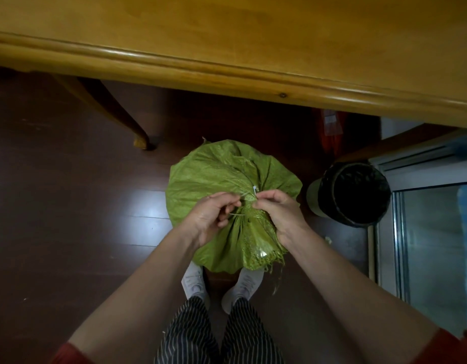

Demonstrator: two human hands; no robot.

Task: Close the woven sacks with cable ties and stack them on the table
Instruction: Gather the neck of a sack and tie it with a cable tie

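A full green woven sack (208,177) stands on the dark floor in front of my feet, its mouth gathered into a neck that fans out toward me. A thin white cable tie (254,191) loops round that neck, its small head showing on top. My left hand (214,219) pinches the tie's tail on the left side of the neck. On the right side my right hand (279,210) pinches the tie near its head, fingers curled against the bunched fabric. The wooden table (227,35) spans the top of the view.
A round bin with a black liner (354,193) stands just right of the sack. A table leg (116,114) comes down at the left. A red bag (331,130) lies under the table. A metal-framed glass door (424,232) lines the right side.
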